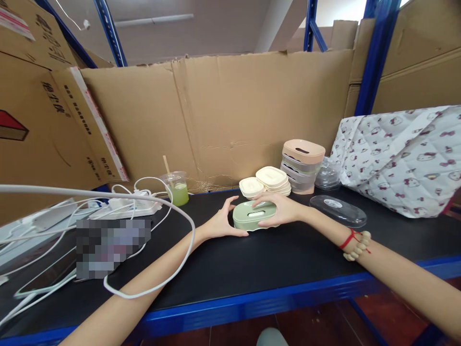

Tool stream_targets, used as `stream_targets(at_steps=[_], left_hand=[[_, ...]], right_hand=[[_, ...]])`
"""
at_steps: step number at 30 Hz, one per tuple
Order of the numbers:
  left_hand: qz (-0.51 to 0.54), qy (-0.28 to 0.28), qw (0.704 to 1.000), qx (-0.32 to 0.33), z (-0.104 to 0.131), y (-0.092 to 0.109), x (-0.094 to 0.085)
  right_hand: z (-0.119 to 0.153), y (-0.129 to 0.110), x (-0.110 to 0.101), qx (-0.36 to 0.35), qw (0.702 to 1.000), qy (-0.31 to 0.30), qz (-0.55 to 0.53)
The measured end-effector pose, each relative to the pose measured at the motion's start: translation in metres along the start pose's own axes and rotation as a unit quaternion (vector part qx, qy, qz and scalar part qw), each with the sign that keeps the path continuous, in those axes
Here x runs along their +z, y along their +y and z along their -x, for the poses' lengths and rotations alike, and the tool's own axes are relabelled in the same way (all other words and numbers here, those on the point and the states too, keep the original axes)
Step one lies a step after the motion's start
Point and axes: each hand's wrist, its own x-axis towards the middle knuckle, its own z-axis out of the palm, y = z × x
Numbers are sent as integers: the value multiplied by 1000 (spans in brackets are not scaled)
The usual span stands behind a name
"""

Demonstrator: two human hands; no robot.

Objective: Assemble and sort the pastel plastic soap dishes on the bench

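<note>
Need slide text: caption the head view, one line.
Left hand and right hand around a green slotted box over a black surface, stacked cream pieces just behind.

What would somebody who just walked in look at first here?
Probably the green box in the middle, with the right hand on it and the left hand curved at its left end. Next, maybe the big white patterned bag at the far right. On the left, a thick white cable makes a big loop across the view, near a cup of green drink.
</note>
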Motion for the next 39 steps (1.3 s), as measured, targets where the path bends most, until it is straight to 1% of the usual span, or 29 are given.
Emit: stream_targets(at_steps=[3, 6, 8, 10, 12, 14, 17, 18, 19, 20, 23, 24, 25, 26, 28, 30, 31, 32, 33, 34, 35, 36, 37, 38, 39], left_hand=[[16, -4, 1000, -3, 0, 1, 0], [47, -6, 999, 26, 0, 0, 1], [50, -5, 998, 39, -1, -1, 1], [27, -5, 999, 31, 0, -2, 0], [-6, -8, 1000, 15, 0, 0, -1], [-35, -10, 999, 13, 0, 2, -2], [-66, -8, 997, 25, 0, 4, -3], [-73, -8, 997, 29, 0, 4, -3], [-78, -7, 996, 32, 0, 4, -3], [-81, -7, 996, 35, -1, 4, -3], [-80, -9, 996, 44, -1, 1, -3], [-80, -9, 996, 46, -1, 1, -4], [-81, -9, 996, 47, -2, 0, -4], [-82, -9, 996, 45, -2, -1, -4], [-78, -7, 996, 40, -2, -1, -4], [-55, 3, 998, 37, -1, -2, -4], [-36, 12, 999, 37, -1, -2, -5], [-16, 20, 999, 36, -1, -2, -5], [5, 29, 999, 34, -2, -2, -6], [26, 38, 998, 30, -2, -2, -6], [46, 45, 998, 24, -2, -1, -6], [64, 51, 996, 18, -2, -1, -7], [78, 56, 995, 13, -2, 0, -7], [88, 60, 994, 9, -1, 0, -7], [94, 62, 994, 7, -1, 1, -7]], right_hand=[[0, 0, -1, -7, 1000, 6, -7], [0, -1, -6, -10, 999, 30, -20], [1, -1, -11, -16, 997, 78, -23], [1, -1, -19, -10, 985, 169, 9], [2, 0, -31, 14, 955, 284, 86], [3, 3, -46, 54, 905, 382, 179], [2, 14, -73, 122, 825, 485, 264], [1, 20, -83, 144, 807, 503, 273], [-2, 27, -92, 164, 801, 506, 276], [-4, 34, -100, 185, 806, 491, 274], [-13, 52, -118, 251, 850, 374, 274], [-16, 56, -122, 268, 858, 339, 278], [-18, 58, -125, 279, 859, 319, 287], [-19, 59, -127, 283, 856, 315, 297], [-19, 54, -126, 266, 844, 341, 316], [-16, 43, -117, 216, 842, 377, 319], [-13, 35, -109, 177, 854, 378, 311], [-10, 26, -99, 131, 873, 362, 299], [-6, 17, -88, 80, 898, 325, 285], [-2, 9, -77, 27, 924, 264, 274], [2, 2, -67, -18, 938, 203, 279], [5, -4, -59, -49, 939, 166, 296], [9, -7, -54, -53, 933, 157, 318], [12, -7, -53, -29, 922, 177, 344], [14, -5, -55, 23, 904, 220, 366]])
